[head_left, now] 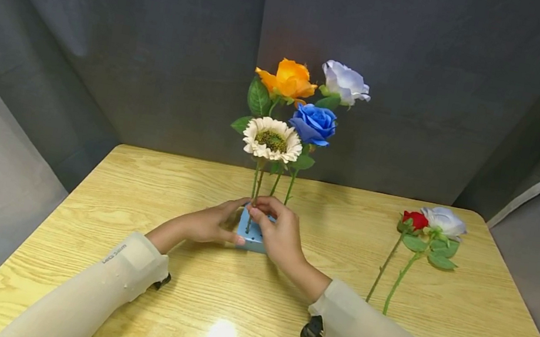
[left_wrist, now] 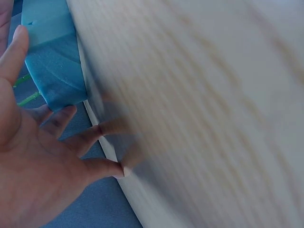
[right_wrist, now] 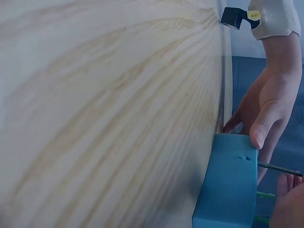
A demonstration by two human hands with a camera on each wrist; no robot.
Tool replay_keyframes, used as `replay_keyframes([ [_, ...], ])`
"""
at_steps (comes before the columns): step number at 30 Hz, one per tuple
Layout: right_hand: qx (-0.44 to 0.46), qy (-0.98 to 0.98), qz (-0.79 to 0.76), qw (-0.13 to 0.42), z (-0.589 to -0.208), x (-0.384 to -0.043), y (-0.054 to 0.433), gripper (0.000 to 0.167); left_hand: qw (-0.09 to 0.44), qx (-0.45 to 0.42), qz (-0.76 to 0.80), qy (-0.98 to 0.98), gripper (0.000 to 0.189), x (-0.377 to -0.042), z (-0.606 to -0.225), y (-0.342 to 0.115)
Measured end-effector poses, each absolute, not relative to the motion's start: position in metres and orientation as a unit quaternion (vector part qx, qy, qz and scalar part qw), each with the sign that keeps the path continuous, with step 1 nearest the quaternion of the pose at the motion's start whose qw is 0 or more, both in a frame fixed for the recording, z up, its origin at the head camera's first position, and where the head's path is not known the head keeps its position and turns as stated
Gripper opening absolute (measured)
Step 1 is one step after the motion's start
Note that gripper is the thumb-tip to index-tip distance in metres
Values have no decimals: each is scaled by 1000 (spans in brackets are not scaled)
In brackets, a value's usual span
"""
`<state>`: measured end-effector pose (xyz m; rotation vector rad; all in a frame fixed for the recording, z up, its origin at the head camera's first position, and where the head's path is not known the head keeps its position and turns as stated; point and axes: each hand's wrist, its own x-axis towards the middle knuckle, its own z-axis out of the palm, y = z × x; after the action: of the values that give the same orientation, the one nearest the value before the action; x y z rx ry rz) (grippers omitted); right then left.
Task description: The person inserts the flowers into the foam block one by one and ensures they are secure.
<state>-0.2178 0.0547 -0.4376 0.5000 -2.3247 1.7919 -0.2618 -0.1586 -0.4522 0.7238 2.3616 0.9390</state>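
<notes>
A light-blue block (head_left: 250, 245) with small holes in its top stands on the table, several artificial flowers upright in it. My left hand (head_left: 211, 224) steadies its left side, thumb at the front and the other fingers reaching round behind; the left wrist view shows fingertips (left_wrist: 69, 111) at the block's end. With thumb and fingertips, my right hand (head_left: 284, 233) pinches the stem of a cream sunflower (head_left: 271, 140), whose lower end meets the block's top. Behind the sunflower rise an orange flower (head_left: 287, 80), a blue rose (head_left: 314, 123) and a pale lilac-white rose (head_left: 345, 83).
On the table's right side lie a red rose (head_left: 415, 220) and another pale rose (head_left: 444, 221), their stems toward the front. The wooden table (head_left: 228, 292) ends just behind the block, with a dark grey curtain (head_left: 176, 57) beyond.
</notes>
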Motion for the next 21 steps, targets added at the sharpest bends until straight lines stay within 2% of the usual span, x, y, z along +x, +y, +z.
replay_keyframes([
  [21, 141, -799, 581, 72, -436, -208, 83, 24, 246, 252, 331, 876, 109, -261, -451, -159],
])
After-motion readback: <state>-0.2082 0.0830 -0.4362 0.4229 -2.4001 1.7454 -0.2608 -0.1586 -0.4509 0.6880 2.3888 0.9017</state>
